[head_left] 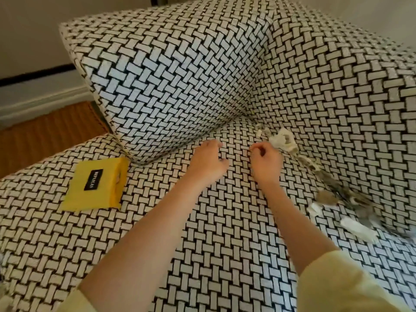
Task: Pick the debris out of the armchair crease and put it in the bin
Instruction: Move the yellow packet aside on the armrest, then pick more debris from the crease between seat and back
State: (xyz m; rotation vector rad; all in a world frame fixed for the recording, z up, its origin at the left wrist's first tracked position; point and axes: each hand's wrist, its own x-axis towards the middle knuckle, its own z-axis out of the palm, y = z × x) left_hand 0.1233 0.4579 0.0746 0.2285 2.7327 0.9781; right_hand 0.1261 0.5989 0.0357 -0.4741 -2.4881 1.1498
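**Work the right-hand crease, piece by piece**

The yellow box (94, 185), probably the bin, lies on the left of the armchair seat (202, 233). The left hand (208, 163) rests on the seat, fingers loose and empty. The right hand (265, 164) has its fingers curled; whether they pinch a scrap, I cannot tell. The debris (283, 139) lines the right crease, just beside it. Best to pinch the crumpled wad first.

The person wears a pale yellow top; its loose left sleeve (72, 300) and right sleeve (337, 287) end near the elbows, leaving forearms, left grip (208, 164) and right grip (266, 164) bare
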